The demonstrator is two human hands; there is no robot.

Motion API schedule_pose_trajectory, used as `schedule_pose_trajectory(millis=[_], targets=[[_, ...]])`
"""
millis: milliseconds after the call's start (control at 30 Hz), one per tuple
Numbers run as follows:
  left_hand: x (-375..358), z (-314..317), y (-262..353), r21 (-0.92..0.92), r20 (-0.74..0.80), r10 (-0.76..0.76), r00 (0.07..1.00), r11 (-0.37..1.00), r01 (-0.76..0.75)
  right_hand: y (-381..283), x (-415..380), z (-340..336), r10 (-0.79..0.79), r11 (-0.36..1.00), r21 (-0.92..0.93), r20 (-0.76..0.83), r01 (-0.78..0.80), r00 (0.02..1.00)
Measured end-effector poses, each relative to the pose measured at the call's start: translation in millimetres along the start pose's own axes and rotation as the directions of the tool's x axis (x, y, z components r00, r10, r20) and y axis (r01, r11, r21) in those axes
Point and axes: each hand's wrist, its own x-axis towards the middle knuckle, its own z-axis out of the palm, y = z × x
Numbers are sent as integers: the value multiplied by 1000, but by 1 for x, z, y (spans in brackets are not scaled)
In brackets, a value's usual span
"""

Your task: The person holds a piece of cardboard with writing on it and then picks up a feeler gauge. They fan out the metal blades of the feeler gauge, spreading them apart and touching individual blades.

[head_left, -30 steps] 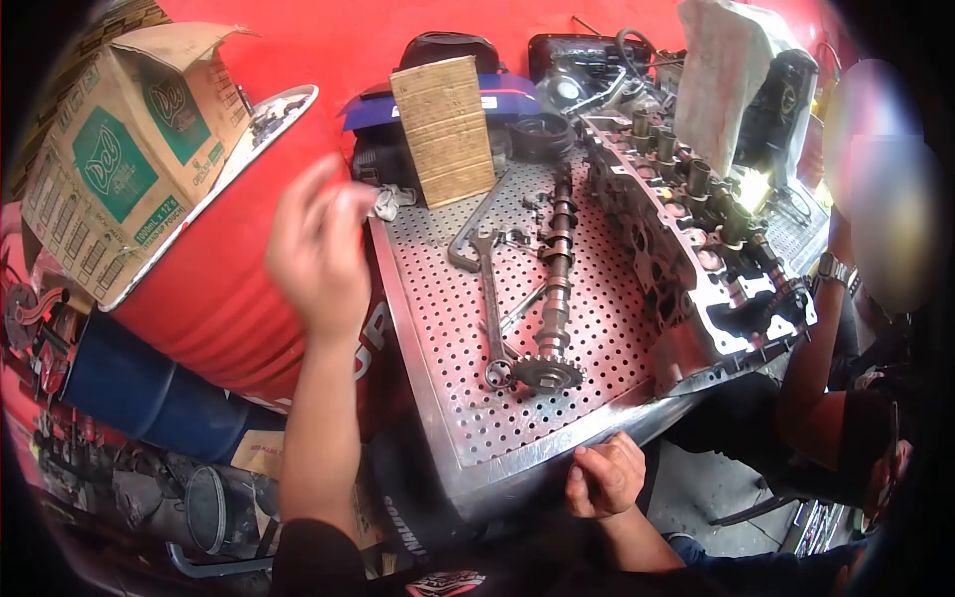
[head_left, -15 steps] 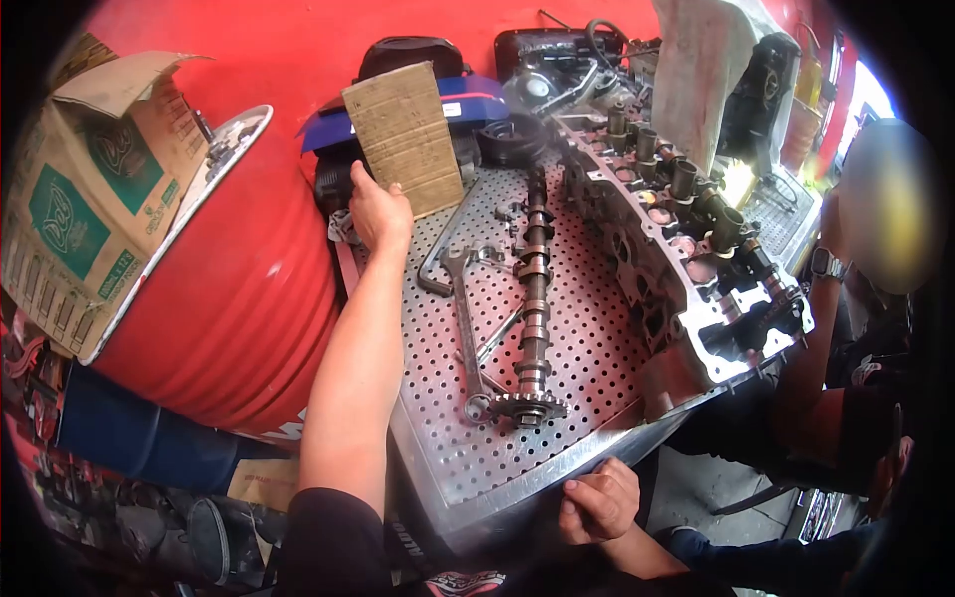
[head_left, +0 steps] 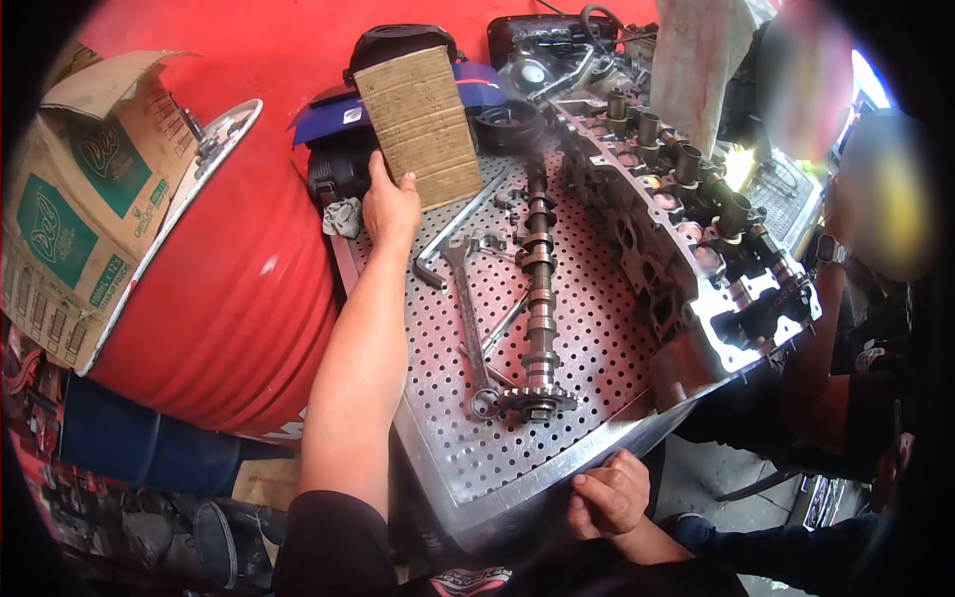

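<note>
My left hand (head_left: 391,204) holds a piece of brown cardboard (head_left: 420,129) by its lower left edge, upright above the far left part of the perforated metal table (head_left: 597,348). Faint writing shows on the cardboard. My right hand (head_left: 614,496) is closed beside the table's front edge; whatever its fingers may hold is hidden. Between the hands lie a camshaft (head_left: 538,289) with a toothed gear at its near end, a large wrench (head_left: 468,318) and a bent bar (head_left: 430,271). The cylinder head (head_left: 676,249) rests along the right side.
A red drum (head_left: 239,298) with a cardboard box (head_left: 90,219) stands at the left. A grey rag (head_left: 342,217) lies by the table's left edge. Engine parts (head_left: 537,75) are at the back. Two people with blurred heads are at the right, one wearing a watch (head_left: 828,249).
The cardboard in my left hand has shifted slightly right and up and faces the camera more. Another person's blurred head has come into view at the upper right.
</note>
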Motion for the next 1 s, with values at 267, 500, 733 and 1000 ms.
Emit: schedule_pose_trajectory(millis=[267, 500, 733, 1000], targets=[[-7, -11, 1, -69, 16, -58, 998, 996, 59, -1, 3, 1, -9, 1000, -6, -18, 9, 1000], [-2, -6, -13, -48, -249, -30, 968, 999, 19, -3, 7, 2, -7, 1000, -3, -51, 7, 999], [-7, -15, -2, -133, -376, 70, 924, 983, -128, -2, 11, 3, -39, 999, 5, -81, 39, 996], [-122, -168, 142, -428, -618, 631, 468, 230, -874, -2, 8, 9, -58, 998, -16, -150, 56, 987]])
